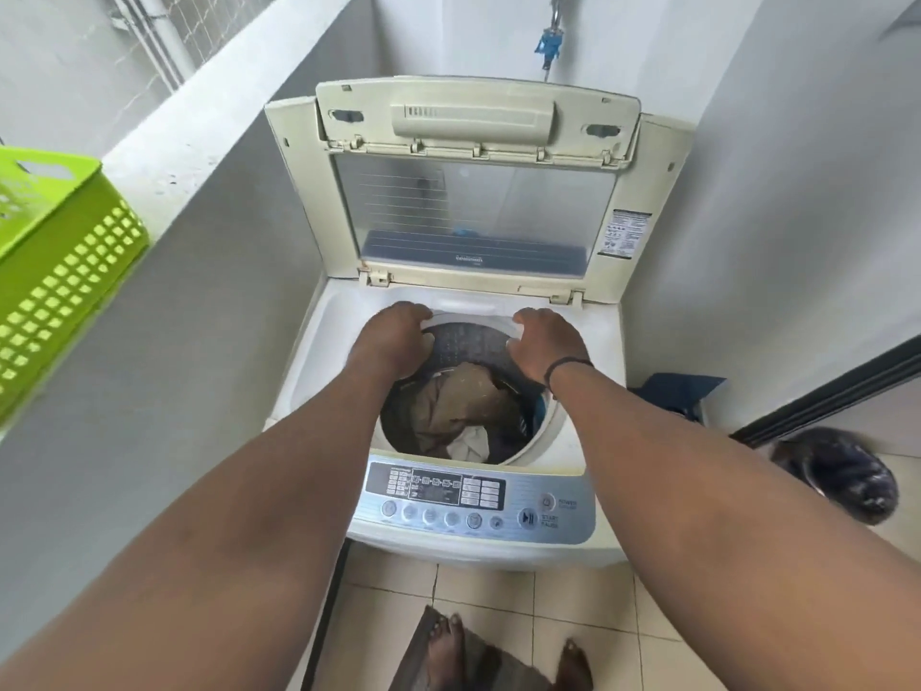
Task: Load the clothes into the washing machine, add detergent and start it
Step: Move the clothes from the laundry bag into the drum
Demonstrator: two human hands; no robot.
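Note:
The white top-loading washing machine (339, 351) stands in a narrow alcove with its lid (473, 202) folded up against the back wall. Brown, white and dark clothes (458, 411) lie inside the drum. My left hand (393, 336) reaches over the drum, its fingers curled on the far left part of the white drum rim (471, 319). My right hand (548, 341), a black band at its wrist, grips the far right part of the same rim. The control panel (478, 496) with its start button faces me at the front. No detergent is in view.
A green plastic basket (65, 251) sits on the ledge at the left. A blue object (683, 391) and a dark bag (842, 476) lie on the floor right of the machine. My bare feet stand on a mat (478, 660) on the tiles.

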